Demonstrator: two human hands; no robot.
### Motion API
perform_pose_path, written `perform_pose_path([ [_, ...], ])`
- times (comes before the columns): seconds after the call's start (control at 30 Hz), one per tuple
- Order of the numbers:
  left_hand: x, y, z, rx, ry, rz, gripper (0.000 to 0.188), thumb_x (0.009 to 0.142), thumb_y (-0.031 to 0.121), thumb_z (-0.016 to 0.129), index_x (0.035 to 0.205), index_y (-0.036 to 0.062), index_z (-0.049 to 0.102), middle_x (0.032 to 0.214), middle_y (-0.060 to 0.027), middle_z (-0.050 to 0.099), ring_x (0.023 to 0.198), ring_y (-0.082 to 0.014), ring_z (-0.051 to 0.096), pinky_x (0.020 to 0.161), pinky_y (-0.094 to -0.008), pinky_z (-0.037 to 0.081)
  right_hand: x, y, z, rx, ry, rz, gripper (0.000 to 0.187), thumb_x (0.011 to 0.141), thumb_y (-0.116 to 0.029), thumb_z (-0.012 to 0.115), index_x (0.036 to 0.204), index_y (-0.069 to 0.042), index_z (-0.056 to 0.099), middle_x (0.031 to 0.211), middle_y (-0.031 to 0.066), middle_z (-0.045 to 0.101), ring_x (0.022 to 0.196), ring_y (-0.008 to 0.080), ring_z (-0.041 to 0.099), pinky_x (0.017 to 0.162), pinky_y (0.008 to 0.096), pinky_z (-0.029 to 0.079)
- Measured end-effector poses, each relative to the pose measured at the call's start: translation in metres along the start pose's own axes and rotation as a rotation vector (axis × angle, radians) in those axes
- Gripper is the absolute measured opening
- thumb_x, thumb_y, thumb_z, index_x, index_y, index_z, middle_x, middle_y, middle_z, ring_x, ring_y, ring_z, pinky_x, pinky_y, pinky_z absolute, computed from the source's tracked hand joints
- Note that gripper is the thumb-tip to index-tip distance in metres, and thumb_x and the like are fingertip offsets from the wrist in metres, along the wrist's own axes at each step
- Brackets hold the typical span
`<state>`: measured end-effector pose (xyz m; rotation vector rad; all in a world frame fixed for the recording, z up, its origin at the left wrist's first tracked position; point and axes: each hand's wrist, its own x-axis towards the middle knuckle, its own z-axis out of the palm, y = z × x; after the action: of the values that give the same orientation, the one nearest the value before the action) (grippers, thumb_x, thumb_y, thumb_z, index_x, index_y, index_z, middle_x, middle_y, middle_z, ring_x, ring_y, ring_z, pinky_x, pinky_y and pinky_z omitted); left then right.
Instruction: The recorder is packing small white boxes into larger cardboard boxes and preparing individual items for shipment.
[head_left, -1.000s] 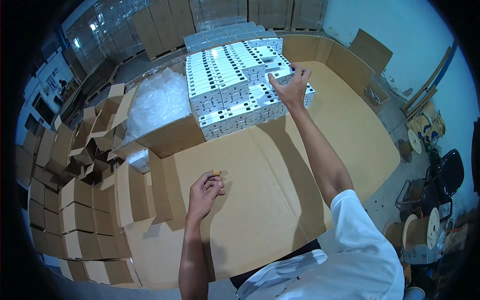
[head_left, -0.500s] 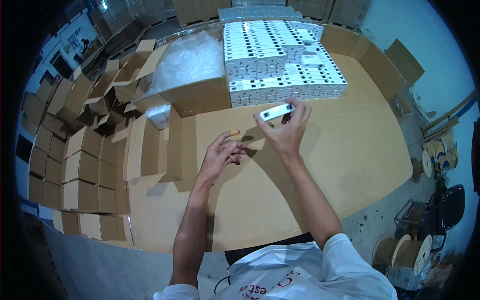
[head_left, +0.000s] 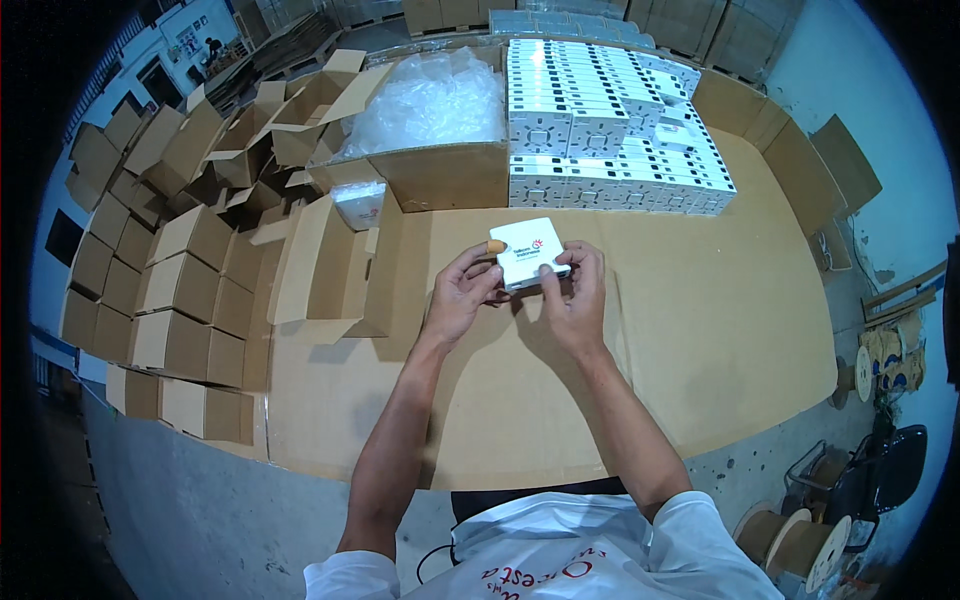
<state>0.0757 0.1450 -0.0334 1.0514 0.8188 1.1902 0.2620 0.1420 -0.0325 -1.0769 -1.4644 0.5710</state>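
Observation:
A small square white box (head_left: pixel 528 256) with a red mark is held up over the cardboard-covered table, its broad face turned upward. My left hand (head_left: pixel 465 295) grips its left edge; an orange finger cover sits on one fingertip at the box's upper left corner. On the other side my right hand (head_left: pixel 576 300) pinches the right edge, thumb on the front face. Beyond my hands stands a stack of white square units (head_left: pixel 600 130), packed in tight rows. Left of my hands is an open cardboard box (head_left: pixel 350 270) with a clear-wrapped white pack (head_left: pixel 358 205) at its far end.
A large carton (head_left: pixel 445 178) full of clear plastic bags (head_left: pixel 425 105) stands at the back, beside the stack. Several empty brown cartons (head_left: pixel 175 285) are piled along the left. A cardboard wall (head_left: pixel 800 175) borders the table at right; a chair (head_left: pixel 895 475) and cable spools (head_left: pixel 800 545) stand on the floor.
The white box has come nearer to me and turned from edge-on to face up. My left hand, free before, now grips it too. The view has shifted slightly.

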Motion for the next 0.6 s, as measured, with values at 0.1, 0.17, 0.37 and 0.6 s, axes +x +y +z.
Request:
perform_pose_path([
  [0.1, 0.000, -0.001, 0.001, 0.087, 0.062, -0.023, 0.047, 0.100, 0.007, 0.059, 0.144, 0.0016, 0.043, 0.121, -0.0171, 0.064, 0.101, -0.0181, 0.067, 0.080, -0.0301, 0.060, 0.002, 0.016, 0.002, 0.168, -0.034, 0.114, 0.023, 0.089, -0.005, 0.069, 0.103, -0.001, 0.051, 0.120, 0.0160, 0.054, 0.094, 0.0186, 0.060, 0.074, 0.0308, 0.054],
  [0.17, 0.000, -0.005, 0.001, 0.095, 0.105, 0.101, 0.050, 0.097, 0.005, 0.063, 0.144, 0.0022, 0.044, 0.118, -0.0177, 0.064, 0.102, -0.0182, 0.065, 0.085, -0.0303, 0.057, 0.003, 0.020, 0.003, 0.183, -0.051, 0.088, 0.018, 0.091, -0.002, 0.066, 0.102, 0.000, 0.052, 0.122, 0.0159, 0.056, 0.089, 0.0163, 0.063, 0.070, 0.0283, 0.055],
  [0.37, 0.009, -0.012, 0.004, 0.198, 0.181, 0.186, 0.057, 0.094, 0.002, 0.065, 0.145, -0.0006, 0.040, 0.122, -0.0188, 0.063, 0.109, -0.0195, 0.064, 0.091, -0.0310, 0.055, 0.012, 0.028, -0.014, 0.093, -0.150, 0.223, 0.019, 0.091, -0.001, 0.066, 0.103, 0.000, 0.051, 0.101, 0.0140, 0.069, 0.089, 0.0187, 0.070, 0.075, 0.0304, 0.057],
  [0.6, 0.013, -0.022, -0.001, 0.528, 0.180, 0.254, 0.046, 0.092, -0.001, 0.066, 0.135, -0.0021, 0.051, 0.119, -0.0162, 0.067, 0.109, -0.0200, 0.067, 0.096, -0.0328, 0.054, 0.021, 0.025, -0.026, 0.023, -0.217, 0.232, 0.035, 0.089, 0.001, 0.068, 0.121, 0.001, 0.055, 0.108, 0.0181, 0.071, 0.097, 0.0233, 0.071, 0.082, 0.0342, 0.058],
])
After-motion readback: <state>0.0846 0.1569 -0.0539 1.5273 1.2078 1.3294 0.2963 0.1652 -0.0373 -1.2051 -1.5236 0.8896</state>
